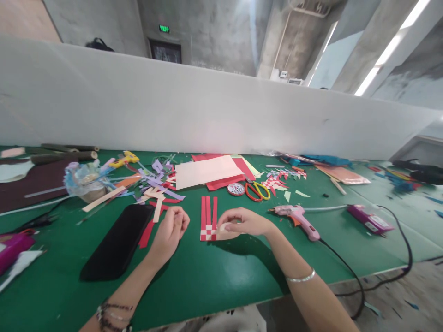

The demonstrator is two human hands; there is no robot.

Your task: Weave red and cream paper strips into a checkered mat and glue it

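A small woven paper piece (208, 232) lies on the green table, its red strips pointing away from me and its lower end checked red and cream. At its right side is my right hand (242, 222), thumb and fingers closed on the cream paper strip (224, 233) that comes out of the weave. My left hand (173, 226) is curled into a fist left of the weave, apart from it; the fingers hide whatever may be inside. Cream and red paper strips (158, 208) lie just behind and left of this fist.
A black phone (117, 242) lies left of my left forearm. Behind the weave are cream paper sheets (209, 171), scissors (258, 190) and a round tin of beads (236, 189). A pink glue gun (297, 220) with its cord lies right. A white partition (214, 110) closes the back.
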